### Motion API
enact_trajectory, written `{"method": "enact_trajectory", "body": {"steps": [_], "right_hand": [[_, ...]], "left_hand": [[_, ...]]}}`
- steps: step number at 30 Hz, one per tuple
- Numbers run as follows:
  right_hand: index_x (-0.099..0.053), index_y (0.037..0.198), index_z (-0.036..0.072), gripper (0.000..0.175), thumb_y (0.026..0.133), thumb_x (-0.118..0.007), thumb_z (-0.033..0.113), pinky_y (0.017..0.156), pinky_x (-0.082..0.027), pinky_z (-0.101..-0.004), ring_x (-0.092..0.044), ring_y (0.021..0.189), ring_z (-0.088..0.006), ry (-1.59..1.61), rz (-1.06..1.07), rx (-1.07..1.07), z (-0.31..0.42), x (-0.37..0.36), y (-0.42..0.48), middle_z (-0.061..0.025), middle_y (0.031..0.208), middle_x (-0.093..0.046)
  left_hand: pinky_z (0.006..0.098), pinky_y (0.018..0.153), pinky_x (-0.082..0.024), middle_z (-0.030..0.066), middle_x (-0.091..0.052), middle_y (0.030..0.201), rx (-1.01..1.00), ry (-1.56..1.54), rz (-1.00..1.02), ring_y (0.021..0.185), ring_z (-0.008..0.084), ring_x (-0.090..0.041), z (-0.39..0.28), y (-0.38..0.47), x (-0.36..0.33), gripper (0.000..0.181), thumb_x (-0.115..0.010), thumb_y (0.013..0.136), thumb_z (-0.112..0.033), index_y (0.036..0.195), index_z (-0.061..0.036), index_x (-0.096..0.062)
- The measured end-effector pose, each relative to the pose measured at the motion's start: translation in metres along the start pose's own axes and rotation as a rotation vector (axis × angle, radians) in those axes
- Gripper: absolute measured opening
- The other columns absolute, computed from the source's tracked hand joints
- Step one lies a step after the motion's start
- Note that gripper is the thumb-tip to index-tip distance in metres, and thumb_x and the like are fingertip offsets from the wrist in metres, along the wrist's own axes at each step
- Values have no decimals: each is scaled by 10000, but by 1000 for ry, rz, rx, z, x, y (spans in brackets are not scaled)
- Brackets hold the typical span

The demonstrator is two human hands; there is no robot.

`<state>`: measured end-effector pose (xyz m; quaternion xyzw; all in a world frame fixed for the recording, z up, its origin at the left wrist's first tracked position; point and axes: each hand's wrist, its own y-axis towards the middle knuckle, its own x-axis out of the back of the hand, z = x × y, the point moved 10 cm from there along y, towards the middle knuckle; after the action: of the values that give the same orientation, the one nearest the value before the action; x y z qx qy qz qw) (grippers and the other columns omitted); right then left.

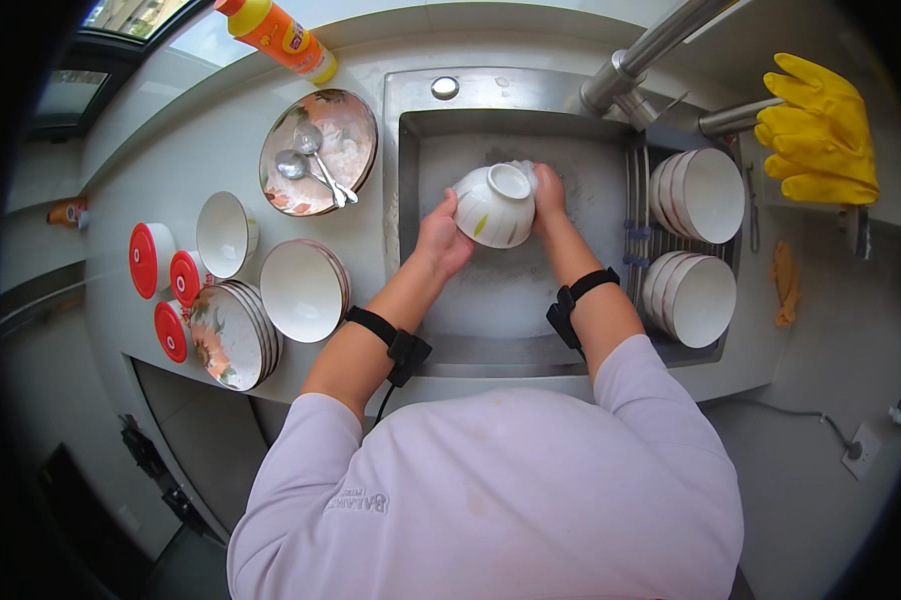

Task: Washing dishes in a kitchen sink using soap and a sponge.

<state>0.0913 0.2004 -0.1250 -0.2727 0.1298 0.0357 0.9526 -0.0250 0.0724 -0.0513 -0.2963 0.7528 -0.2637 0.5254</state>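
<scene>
A white ceramic bowl (497, 217) with leaf marks is tilted over the sink, its foot ring turned up and away from me. My left hand (446, 238) grips its left side, thumb along the wall. On the far right side my right hand (548, 193) holds it too, with white suds or a pale cloth at the fingers; I cannot tell which. Below lies the stainless steel sink (525, 307), its basin holding cloudy, soapy water. Black straps with small boxes circle both forearms.
Right of the basin, a rack (636, 217) holds two groups of bowls (709, 196). Left on the counter are floral plates (285, 135) with two spoons (309, 142), more bowls (300, 292), stacked plates (229, 337) and red-lidded containers (144, 259). A faucet (608, 82), bottle (285, 41) and yellow gloves (822, 135) stand around.
</scene>
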Motion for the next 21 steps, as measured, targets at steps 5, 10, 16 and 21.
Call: {"method": "enact_trajectory", "body": {"steps": [5,10,16,21], "right_hand": [[-560,1018,61,329,758,-587,262,819,-400,-368,-509,913,-283,-1022,63,536,23,1,-10,-138,1034,-524],[-399,1242,255,591,708,-651,268,973,-311,-484,-369,1177,-297,-1782,623,564,-11,-21,-64,-112,1323,-328],[-435,1185,135,503,729,-639,193,860,-407,-364,-503,1008,-220,-366,178,-155,-40,6,-21,-80,1117,-507],[-526,987,39,383,693,-687,223,773,-421,-326,-519,895,-196,99,248,-57,10,-45,-84,-73,980,-534]], "left_hand": [[374,875,-419,109,-525,1109,-13,245,-29,994,235,-530,5,13,12,419,-354,924,-352,1160,-15,-432],[315,752,-437,72,-582,920,-248,688,-162,826,160,-545,-33,6,30,413,-412,901,-399,998,-16,-530],[293,572,-411,32,-566,660,-537,1096,-242,596,105,-486,-47,11,14,468,-418,899,-405,737,2,-586],[364,624,-432,185,-599,709,-585,1354,-333,660,298,-575,-59,2,15,501,-400,878,-445,815,4,-616]]}}
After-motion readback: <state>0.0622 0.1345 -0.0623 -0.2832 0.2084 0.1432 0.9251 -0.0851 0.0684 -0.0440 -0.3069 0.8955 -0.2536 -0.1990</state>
